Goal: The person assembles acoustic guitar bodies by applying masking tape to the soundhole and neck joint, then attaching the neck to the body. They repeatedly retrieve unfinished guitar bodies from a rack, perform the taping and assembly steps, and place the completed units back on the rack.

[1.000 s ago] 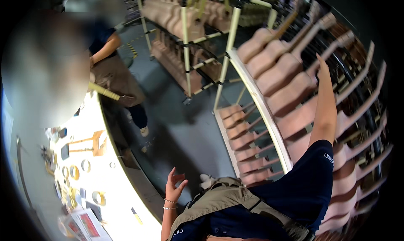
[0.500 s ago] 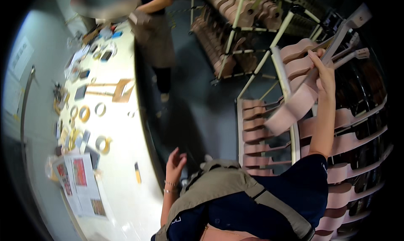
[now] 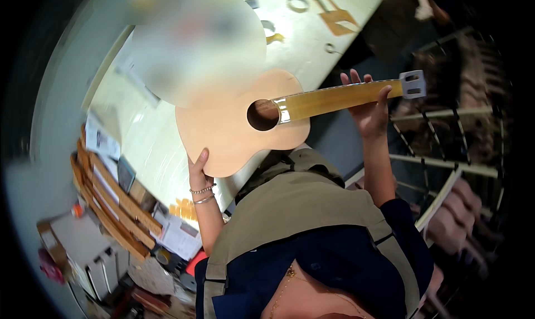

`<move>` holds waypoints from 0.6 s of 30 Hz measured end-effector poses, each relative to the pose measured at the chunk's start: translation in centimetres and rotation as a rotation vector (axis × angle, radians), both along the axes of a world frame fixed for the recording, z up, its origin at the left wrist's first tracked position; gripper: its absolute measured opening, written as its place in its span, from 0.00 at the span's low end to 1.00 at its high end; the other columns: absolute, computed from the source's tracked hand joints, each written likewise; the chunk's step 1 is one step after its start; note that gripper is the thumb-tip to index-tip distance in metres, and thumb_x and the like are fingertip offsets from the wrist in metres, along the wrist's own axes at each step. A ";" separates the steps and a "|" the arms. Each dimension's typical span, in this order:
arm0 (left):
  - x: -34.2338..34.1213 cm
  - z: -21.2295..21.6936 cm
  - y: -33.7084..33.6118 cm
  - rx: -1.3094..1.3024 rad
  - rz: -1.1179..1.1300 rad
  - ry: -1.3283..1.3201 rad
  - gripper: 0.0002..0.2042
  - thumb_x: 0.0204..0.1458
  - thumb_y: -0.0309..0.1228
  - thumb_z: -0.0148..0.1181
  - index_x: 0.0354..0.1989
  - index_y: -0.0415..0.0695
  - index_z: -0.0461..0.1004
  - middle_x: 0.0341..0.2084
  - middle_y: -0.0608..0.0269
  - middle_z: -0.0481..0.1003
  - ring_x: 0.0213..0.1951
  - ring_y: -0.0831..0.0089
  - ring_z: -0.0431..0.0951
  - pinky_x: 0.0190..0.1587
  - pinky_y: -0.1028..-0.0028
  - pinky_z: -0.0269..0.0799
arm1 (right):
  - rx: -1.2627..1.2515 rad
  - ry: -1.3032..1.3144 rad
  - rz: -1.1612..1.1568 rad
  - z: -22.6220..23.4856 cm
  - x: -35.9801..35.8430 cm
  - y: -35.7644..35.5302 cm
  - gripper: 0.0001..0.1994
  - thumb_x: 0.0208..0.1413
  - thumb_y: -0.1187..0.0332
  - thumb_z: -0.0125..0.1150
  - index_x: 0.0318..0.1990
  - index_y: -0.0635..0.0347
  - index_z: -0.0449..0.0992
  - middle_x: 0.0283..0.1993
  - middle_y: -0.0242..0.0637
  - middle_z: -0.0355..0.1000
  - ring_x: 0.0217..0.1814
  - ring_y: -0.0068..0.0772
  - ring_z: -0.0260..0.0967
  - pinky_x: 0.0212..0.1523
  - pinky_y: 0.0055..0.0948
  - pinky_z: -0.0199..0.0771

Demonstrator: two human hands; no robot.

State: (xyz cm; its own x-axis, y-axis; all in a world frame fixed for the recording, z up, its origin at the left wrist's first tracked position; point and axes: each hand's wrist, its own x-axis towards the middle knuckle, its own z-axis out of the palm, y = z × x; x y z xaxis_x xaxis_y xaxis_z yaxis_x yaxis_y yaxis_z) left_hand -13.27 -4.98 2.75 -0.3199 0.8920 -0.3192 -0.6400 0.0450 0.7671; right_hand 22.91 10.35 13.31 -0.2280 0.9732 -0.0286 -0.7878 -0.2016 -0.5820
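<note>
A pale wooden ukulele [image 3: 234,124] is held face up in front of me, its body partly over the white table. Yellow tape seems to cover the front of its neck, with shiny clear strips beside the round soundhole. My left hand [image 3: 200,171] is closed on the body's lower edge, thumb on top and fingers hidden beneath. Under the neck near the slotted headstock [image 3: 413,85], my right hand [image 3: 369,115] supports it, with the thumb at the near side and fingertips showing beyond the far side. A round blurred patch hides the body's far left edge.
On the white table [image 3: 150,171] are tape rolls [image 3: 298,4], a brown flat template [image 3: 339,22] and a small yellow-taped stack [image 3: 184,208]. Curved wooden strips [image 3: 114,199] and papers lie at the left. Racks [image 3: 446,113] of instrument bodies [image 3: 454,210] stand at the right.
I have turned from the rack to the table. The ukulele, earlier in my right hand alone beside the rack, is now before me face up, and my formerly empty left hand grips its body.
</note>
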 end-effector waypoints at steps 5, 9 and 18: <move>-4.1 -0.2 -6.1 -0.194 0.439 0.203 0.30 0.48 0.26 0.61 0.59 0.35 0.56 0.50 0.51 0.67 0.51 0.62 0.70 0.52 0.70 0.68 | -0.511 -0.035 0.217 -7.3 -8.1 4.1 0.31 0.56 0.39 0.40 0.44 0.63 0.64 0.57 0.54 0.58 0.63 0.61 0.54 0.63 0.57 0.55; -4.1 -1.5 -6.4 -0.567 0.624 1.060 0.29 0.47 0.28 0.62 0.57 0.34 0.59 0.50 0.46 0.67 0.54 0.56 0.67 0.55 0.64 0.63 | -0.644 -0.113 0.316 -10.1 -14.1 6.1 0.30 0.57 0.40 0.39 0.45 0.64 0.61 0.58 0.55 0.56 0.63 0.60 0.55 0.63 0.55 0.55; -0.5 -0.3 12.1 -0.318 0.093 1.711 0.17 0.49 0.30 0.58 0.48 0.42 0.71 0.50 0.53 0.70 0.60 0.55 0.60 0.62 0.54 0.52 | -0.137 -1.053 1.106 -10.4 -13.1 12.3 0.20 0.60 0.52 0.49 0.38 0.65 0.71 0.41 0.44 0.73 0.48 0.35 0.71 0.40 0.29 0.71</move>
